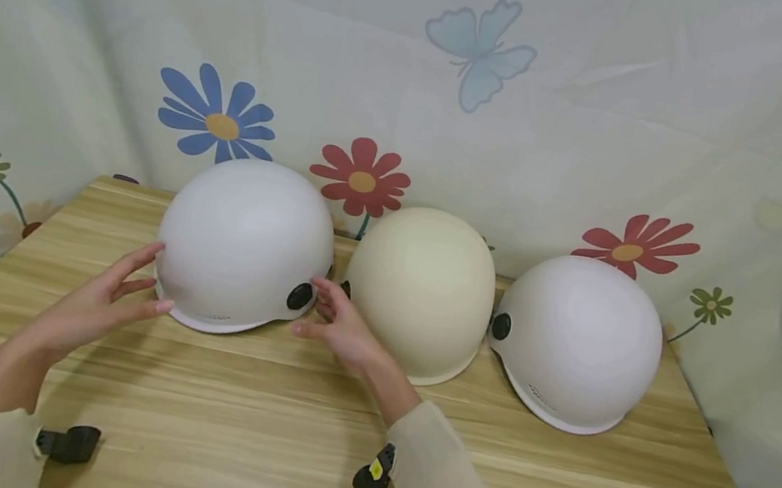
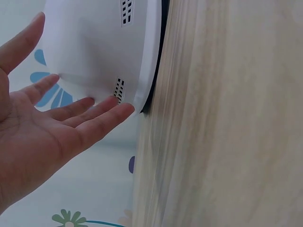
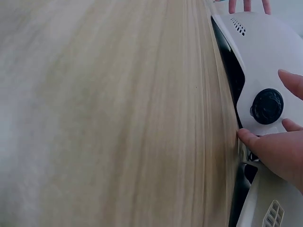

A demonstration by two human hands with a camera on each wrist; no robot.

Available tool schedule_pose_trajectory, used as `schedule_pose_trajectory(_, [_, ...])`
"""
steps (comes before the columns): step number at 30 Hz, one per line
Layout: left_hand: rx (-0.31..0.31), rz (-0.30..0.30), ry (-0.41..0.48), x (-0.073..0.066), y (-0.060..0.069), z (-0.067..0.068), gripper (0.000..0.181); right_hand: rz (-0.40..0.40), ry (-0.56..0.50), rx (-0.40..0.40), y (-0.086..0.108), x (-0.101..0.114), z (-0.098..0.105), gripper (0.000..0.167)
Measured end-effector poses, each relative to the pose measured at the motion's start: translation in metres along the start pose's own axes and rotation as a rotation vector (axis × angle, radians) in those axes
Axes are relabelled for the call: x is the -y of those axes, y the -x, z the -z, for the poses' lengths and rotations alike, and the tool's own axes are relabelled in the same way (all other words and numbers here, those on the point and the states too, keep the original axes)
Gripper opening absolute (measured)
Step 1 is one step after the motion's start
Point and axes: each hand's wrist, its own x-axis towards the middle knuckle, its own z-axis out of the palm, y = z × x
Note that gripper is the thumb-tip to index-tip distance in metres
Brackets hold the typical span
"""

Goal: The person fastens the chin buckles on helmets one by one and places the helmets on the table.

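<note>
At the left of the row, a white helmet (image 1: 243, 243) stands dome up between both hands. My left hand (image 1: 94, 309) is at its left side, fingers spread and relaxed; in the left wrist view the fingertips of the hand (image 2: 57, 123) lie at or very near the shell (image 2: 99, 47). Beside the black round knob (image 1: 300, 295) is my right hand (image 1: 348, 330), its fingers loosely bent at the helmet's right edge. The right wrist view has this hand (image 3: 284, 151) by the knob (image 3: 267, 106); whether it touches the shell I cannot tell.
A cream helmet (image 1: 422, 291) stands just right of the white one, close behind my right hand. Another white helmet (image 1: 577, 343) is at the right. All rest on a wooden table (image 1: 220, 421) before a flowered curtain (image 1: 566, 135).
</note>
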Motion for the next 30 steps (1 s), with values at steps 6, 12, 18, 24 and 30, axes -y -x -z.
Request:
schedule_pose_trajectory(6, [-0.002,0.015,-0.011,-0.0005,-0.0010,0.0013,0.082,0.016,-0.037,0.000,-0.0014,-0.0009,-0.0002,0.070])
schedule_pose_trajectory(12, [-0.005,0.040,-0.025,-0.0027,-0.0016,0.0014,0.085,0.016,-0.081,0.004,-0.0022,0.0010,-0.0002,0.071])
schedule_pose_trajectory(18, [-0.012,0.021,-0.018,-0.0020,-0.0039,-0.0003,0.086,0.002,-0.116,-0.006,-0.0043,0.0011,0.0010,0.071])
schedule_pose_trajectory(24, [-0.030,-0.002,-0.006,-0.0022,-0.0054,-0.0001,0.089,-0.034,-0.107,0.020,-0.0005,0.0036,-0.0007,0.069])
schedule_pose_trajectory(30, [-0.043,-0.014,-0.008,-0.0025,-0.0064,0.0011,0.091,-0.020,-0.156,0.039,0.0012,0.0035,-0.0057,0.067])
